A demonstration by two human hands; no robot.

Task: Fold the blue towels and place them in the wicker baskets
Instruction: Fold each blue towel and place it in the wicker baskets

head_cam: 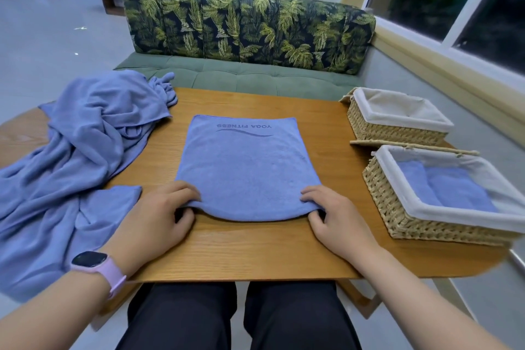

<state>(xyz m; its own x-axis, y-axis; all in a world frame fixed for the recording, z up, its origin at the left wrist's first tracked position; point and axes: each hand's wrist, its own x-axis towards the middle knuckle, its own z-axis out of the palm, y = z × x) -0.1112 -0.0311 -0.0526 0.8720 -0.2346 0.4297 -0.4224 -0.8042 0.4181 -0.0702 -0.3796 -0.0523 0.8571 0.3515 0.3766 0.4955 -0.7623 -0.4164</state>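
Unfolded towels (76,156) sit heaped on the left, waiting. Left hand (162,216) and right hand (335,219) each pinch a near corner of the folded towel (244,167) mid-table, probably to fold again. Near basket (443,224) on the right already holds folded ones.

On the tabletop (255,247): 2 wicker baskets (395,119) along its right edge, 1 folded towel (244,167) mid-top, 1 crumpled heap of towels (79,150) at its left edge, and 2 hands (159,221).
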